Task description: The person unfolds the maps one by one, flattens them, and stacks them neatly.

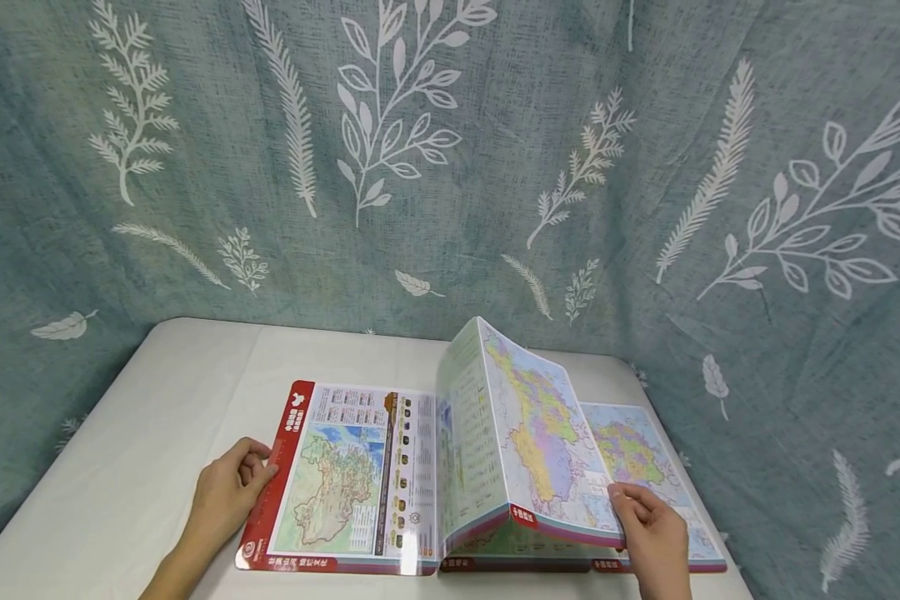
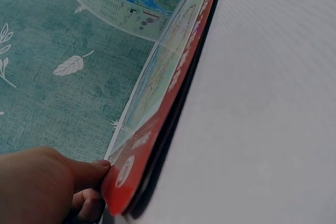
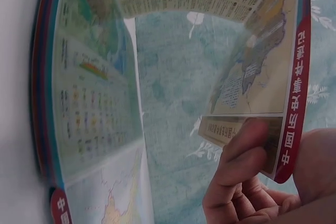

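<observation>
A glossy folding map [image 1: 337,492] lies spread on the white table, its left panel flat with a red border along the left side. My left hand [image 1: 228,483] pinches that border; in the left wrist view the thumb [image 2: 97,169] lies at the red corner [image 2: 126,174]. From the middle, a raised panel [image 1: 547,425] with a coloured map stands up in a peaked fold. Its lower right corner is pinched by my right hand [image 1: 654,529]. The right wrist view shows the held panel's underside [image 3: 257,77], curving over. Part of the flat right panel [image 1: 633,446] shows behind it.
The white table [image 1: 187,367] extends left of and behind the map. A green curtain [image 1: 435,275] with white leaf patterns hangs around the table's back and sides. The map's lower edge lies close to the bottom of the head view.
</observation>
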The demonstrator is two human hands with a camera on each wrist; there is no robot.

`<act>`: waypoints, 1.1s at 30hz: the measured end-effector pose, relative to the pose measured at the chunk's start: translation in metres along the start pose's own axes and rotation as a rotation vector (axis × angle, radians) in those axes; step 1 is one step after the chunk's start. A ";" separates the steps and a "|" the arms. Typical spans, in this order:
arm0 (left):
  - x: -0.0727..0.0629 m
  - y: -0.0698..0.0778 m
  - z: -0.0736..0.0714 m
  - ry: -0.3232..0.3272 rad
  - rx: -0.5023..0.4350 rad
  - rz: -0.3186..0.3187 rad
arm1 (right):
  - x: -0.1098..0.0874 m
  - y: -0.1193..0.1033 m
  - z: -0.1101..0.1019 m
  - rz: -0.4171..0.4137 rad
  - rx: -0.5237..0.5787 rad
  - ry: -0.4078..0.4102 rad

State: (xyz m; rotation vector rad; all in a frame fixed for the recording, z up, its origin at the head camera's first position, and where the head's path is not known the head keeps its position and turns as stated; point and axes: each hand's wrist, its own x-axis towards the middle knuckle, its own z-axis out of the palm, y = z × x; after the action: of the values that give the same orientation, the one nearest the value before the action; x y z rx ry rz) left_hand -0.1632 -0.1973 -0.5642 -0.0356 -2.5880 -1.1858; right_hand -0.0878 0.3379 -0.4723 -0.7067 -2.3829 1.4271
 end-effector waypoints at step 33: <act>0.001 0.005 -0.004 -0.022 0.026 -0.030 | 0.043 0.056 -0.025 0.195 -0.028 0.130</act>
State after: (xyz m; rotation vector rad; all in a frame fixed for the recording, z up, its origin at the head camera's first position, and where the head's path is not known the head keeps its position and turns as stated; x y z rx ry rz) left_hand -0.1620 -0.1972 -0.5577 -0.0042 -2.6317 -1.1687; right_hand -0.0974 0.4016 -0.5107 -1.0310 -2.2907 1.3754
